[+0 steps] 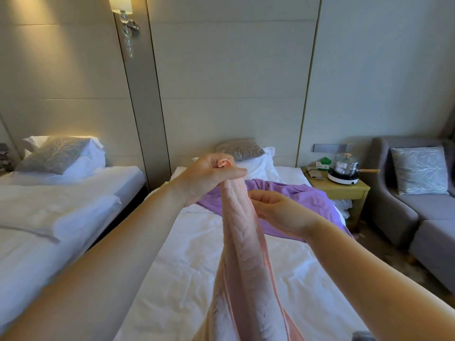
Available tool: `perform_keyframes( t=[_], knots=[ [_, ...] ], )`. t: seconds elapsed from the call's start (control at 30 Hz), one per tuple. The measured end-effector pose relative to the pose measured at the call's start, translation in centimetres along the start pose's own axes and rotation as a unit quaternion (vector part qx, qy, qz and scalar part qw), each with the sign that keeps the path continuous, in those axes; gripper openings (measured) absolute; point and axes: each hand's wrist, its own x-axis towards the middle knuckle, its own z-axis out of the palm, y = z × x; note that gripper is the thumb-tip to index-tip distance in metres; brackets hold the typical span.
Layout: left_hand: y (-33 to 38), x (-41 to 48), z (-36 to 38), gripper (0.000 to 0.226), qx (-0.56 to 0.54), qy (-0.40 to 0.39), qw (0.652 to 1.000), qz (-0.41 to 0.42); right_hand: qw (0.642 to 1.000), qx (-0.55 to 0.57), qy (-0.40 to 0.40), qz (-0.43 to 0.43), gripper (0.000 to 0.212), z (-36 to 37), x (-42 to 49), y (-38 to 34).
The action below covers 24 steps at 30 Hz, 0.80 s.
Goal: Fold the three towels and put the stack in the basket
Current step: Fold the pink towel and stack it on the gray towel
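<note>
White-sheeted bed [192, 254] before me, pink towel [242, 254] hanging bunched above its middle, purple towel [302, 195] spread near its far right edge, my left hand [209, 175] clenched on the pink towel's top, my right hand [280, 212] against its side, grip unclear.

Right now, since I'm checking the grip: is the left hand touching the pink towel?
Touching. The head view shows the left hand pinching the pink towel at its top; the cloth hangs down from it.

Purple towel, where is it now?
In the head view, the purple towel lies on the white bed, right of centre, behind the held-up pink towel and the right hand, near the nightstand.
</note>
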Motion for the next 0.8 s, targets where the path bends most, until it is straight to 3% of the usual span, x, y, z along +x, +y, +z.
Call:
perform_keyframes(
  t=[0.1, 0.2, 0.3, 0.4, 0.57, 0.7, 0.8],
  knots=[
    [1.2, 0.1, -1.7, 0.026, 0.083, 0.027, 0.996, 0.004, 0.997, 0.044, 0.062, -0.017, 0.019, -0.6, 0.6, -1.4],
    [2.0, 0.5, -3.1, 0.018, 0.175, 0.054, 0.983, 0.017, 0.989, 0.082, 0.119, -0.030, 0.018, -1.3, 1.2, -3.5],
    [2.1, 1.1, -3.6, 0.024, 0.269, 0.084, 0.959, 0.034, 0.994, 0.046, 0.102, -0.018, 0.028, -1.4, 1.4, -5.2],
    [1.6, 1.6, -3.3, 0.008, 0.343, 0.131, 0.927, 0.074, 0.995, 0.018, 0.101, -0.014, 0.030, -1.1, 1.4, -5.8],
    [0.9, 2.2, -1.0, 0.008, 0.292, 0.138, 0.939, 0.122, 0.993, 0.076, 0.092, -0.028, 0.030, -1.1, 0.8, -4.7],
    [0.9, 2.6, 0.2, 0.004, 0.257, 0.136, 0.945, 0.148, 0.995, 0.080, 0.050, -0.029, 0.012, -1.5, 0.1, -4.0],
    [1.8, 3.0, -0.2, 0.004, 0.227, 0.173, 0.944, 0.167, 0.999, 0.013, 0.029, 0.003, 0.040, -2.7, -0.2, -4.0]
  ],
)
